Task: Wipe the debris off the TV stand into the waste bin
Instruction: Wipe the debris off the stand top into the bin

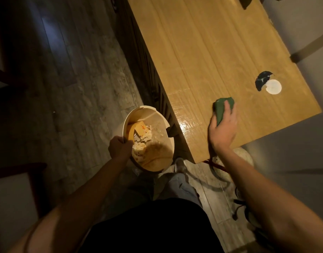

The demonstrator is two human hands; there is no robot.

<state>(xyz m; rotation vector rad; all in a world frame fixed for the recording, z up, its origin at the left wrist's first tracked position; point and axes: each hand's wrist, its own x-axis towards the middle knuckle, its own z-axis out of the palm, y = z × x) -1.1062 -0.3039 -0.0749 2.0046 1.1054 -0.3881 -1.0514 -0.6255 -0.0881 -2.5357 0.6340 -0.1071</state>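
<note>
The crumpled green cloth (223,110) is pressed to the glossy wooden TV stand (211,57) by the right hand (223,131). The round cream waste bin (149,141) — rim clenched by the left hand (119,146) — lies at nine o'clock, below the stand's edge.

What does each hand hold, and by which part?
Left hand grips the waste bin by its rim; right hand presses a green cloth, fingers over its near end.

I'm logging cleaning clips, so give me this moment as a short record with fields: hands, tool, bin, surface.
left hand: grips the rim of the waste bin
right hand: presses a green cloth on the TV stand
bin contents: paper scraps and crumbs
bin position: held beside the stand's front edge, below its top
also on stand: white disc by a dark hole
</note>
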